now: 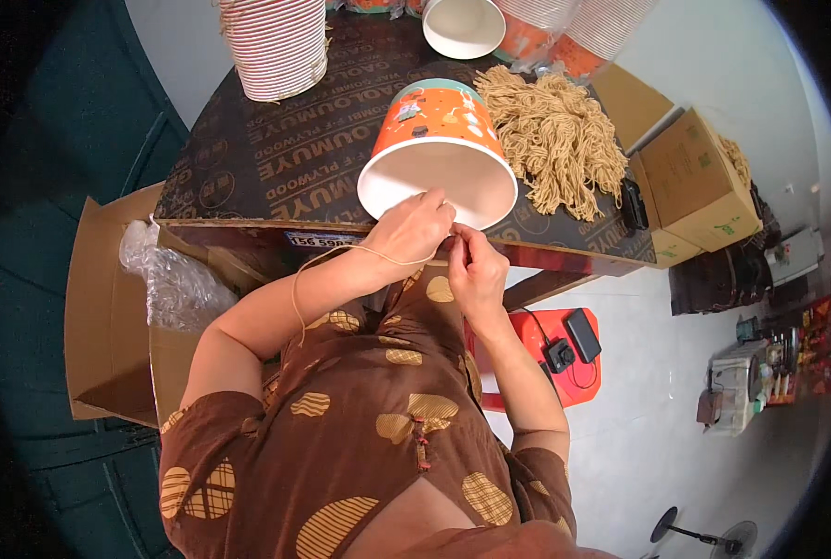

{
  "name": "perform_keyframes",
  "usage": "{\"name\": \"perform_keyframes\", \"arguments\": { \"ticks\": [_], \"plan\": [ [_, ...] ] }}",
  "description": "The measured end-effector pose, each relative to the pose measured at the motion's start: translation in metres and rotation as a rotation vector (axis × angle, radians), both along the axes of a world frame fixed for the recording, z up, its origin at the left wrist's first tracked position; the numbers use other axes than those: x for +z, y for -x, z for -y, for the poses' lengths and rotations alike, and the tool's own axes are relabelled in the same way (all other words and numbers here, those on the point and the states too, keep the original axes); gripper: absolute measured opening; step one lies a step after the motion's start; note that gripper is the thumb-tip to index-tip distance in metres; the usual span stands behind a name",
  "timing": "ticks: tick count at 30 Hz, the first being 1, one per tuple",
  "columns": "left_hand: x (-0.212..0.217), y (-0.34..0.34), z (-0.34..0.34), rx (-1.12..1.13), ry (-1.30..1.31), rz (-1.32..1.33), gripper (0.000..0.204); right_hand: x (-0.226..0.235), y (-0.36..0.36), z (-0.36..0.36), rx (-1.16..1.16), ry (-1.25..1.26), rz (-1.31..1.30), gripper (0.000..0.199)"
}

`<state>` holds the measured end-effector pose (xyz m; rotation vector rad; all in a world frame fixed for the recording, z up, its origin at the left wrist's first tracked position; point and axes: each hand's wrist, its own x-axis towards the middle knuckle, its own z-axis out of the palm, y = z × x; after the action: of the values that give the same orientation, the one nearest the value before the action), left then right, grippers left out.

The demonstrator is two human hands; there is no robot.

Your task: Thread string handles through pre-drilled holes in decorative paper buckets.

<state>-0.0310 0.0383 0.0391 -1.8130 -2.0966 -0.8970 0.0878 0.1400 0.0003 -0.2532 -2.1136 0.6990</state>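
A large orange-and-green paper tub [439,116] lies on its side near the table's front edge, its white open mouth facing me. Just below the tub's rim, my left hand [406,231] and my right hand [478,278] meet with fingers pinched together. A thin tan string [296,291] loops down beside my left forearm, crosses that wrist and runs in between both hands. My fingers hide the spot where they grip it. To the tub's right lies a heap of tan strings [560,140].
A tall stack of white-rimmed tubs [273,47] stands at the table's far left, with another tub [464,26] and more stacks behind. A cardboard box [108,307] holding clear plastic is at left. A red stool [565,373] with black devices sits below right; boxes [690,177] stand at right.
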Motion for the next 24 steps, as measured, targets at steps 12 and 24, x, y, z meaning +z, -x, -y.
{"name": "perform_keyframes", "arguments": {
  "ticks": [12,24],
  "plan": [
    [-0.011,-0.001,0.000,0.099,0.052,-0.145,0.014,0.008,-0.001,0.002,0.039,0.087,0.038,0.018],
    [-0.022,0.002,0.003,-0.028,-0.182,-0.089,0.016,0.014,0.004,0.003,0.085,0.168,0.032,0.027]
  ]
}}
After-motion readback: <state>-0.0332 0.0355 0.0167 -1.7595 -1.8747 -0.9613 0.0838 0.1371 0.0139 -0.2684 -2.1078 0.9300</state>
